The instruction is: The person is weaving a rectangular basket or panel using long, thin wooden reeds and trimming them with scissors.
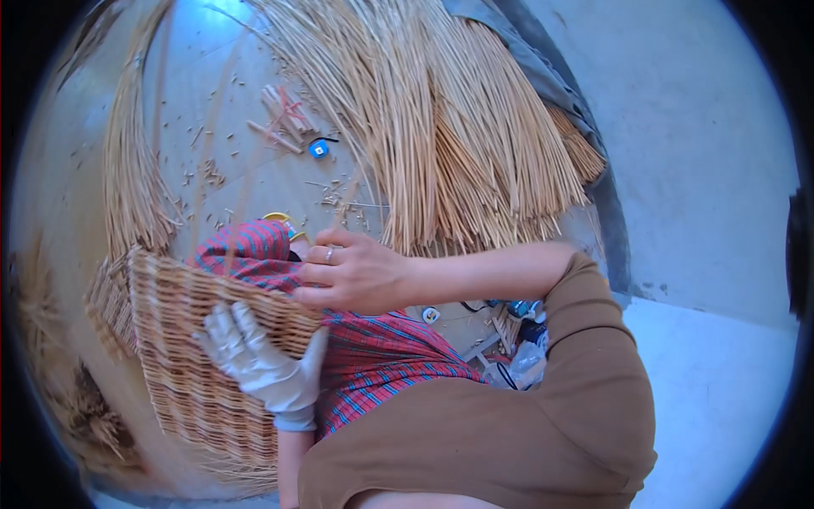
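From the head view, the weave (174, 343) tilts beside the plaid cloth (381, 356), lower left, likely so it can be braced; reeds (483, 144) fan ahead, presumably within reach. Left hand (267, 365), gloved, spreads open against it; right hand (360, 270) curls closed, apparently around a blurred strand (345, 201).

Gap between reed bundles (415, 127), beyond wickerwork (182, 365)

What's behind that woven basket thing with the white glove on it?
Past the woven panel's top edge you can see red plaid cloth, and at its left more weaving, perhaps another side. Whatever is behind its middle is covered, so I can't tell.
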Demonstrator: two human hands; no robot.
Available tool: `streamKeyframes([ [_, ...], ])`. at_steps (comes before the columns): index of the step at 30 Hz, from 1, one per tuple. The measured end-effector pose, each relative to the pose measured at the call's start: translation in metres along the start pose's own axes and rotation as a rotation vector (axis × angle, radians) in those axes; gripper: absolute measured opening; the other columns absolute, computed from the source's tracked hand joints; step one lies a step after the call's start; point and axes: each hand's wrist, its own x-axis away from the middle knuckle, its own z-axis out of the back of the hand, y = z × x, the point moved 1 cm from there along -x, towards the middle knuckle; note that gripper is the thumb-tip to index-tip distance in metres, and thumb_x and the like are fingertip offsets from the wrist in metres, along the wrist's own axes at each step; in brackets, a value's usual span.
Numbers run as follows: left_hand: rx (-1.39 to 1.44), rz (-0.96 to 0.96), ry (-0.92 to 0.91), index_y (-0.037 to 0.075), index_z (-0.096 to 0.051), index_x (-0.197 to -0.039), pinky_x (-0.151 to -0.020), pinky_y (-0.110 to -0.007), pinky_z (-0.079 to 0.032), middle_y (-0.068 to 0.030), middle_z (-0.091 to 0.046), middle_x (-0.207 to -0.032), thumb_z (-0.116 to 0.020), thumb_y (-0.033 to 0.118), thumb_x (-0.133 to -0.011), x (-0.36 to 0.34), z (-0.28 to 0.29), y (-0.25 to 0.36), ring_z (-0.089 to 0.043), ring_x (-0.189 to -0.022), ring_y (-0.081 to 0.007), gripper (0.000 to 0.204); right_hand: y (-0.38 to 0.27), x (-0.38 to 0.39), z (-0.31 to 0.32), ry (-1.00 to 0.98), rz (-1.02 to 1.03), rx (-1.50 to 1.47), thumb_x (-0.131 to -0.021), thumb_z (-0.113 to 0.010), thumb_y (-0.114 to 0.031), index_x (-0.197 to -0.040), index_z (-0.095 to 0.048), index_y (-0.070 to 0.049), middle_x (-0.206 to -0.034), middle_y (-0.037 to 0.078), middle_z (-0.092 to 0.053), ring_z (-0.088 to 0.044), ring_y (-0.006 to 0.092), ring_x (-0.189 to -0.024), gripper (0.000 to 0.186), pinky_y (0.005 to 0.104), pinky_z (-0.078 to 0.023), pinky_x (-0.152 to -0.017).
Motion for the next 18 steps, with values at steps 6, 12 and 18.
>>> streamKeyframes([
  [6, 0.099, -0.039, -0.147, 0.001, -0.036, -0.162, -0.130, -0.062, -0.012, -0.0240, -0.035, -0.167, -0.083, 0.061, -0.078, -0.012, 0.024, -0.021, -0.028, -0.157, -0.0453, 0.113, 0.043, 0.133, -0.056, 0.148, -1.038, -0.298, -0.092, -0.075, -0.022, -0.120, -0.069, -0.011, -0.114, 0.014, -0.067, -0.069, 0.0314, -0.099, 0.030, 0.0426, -0.055, -0.091],
  [12, -0.041, -0.109, -0.160, 0.005, -0.029, -0.166, -0.129, -0.067, -0.011, -0.0251, -0.027, -0.171, -0.079, 0.066, -0.081, -0.003, 0.009, -0.016, -0.020, -0.158, -0.0497, 0.116, 0.142, 0.282, -0.098, 0.038, -1.665, 0.210, -0.096, -0.075, -0.035, -0.115, -0.069, -0.005, -0.110, 0.015, -0.071, -0.071, 0.0351, -0.096, 0.036, 0.0469, -0.057, -0.088],
  [18, 0.032, -0.049, -0.118, 0.002, -0.030, -0.165, -0.129, -0.065, -0.013, -0.0263, -0.028, -0.169, -0.083, 0.064, -0.077, -0.004, 0.018, -0.023, -0.021, -0.158, -0.0503, 0.120, 0.161, 0.254, -0.086, 0.177, -1.654, -0.808, -0.098, -0.077, -0.033, -0.107, -0.069, -0.005, -0.093, 0.004, -0.073, -0.070, 0.0102, -0.080, 0.031, 0.0258, -0.057, -0.067],
])
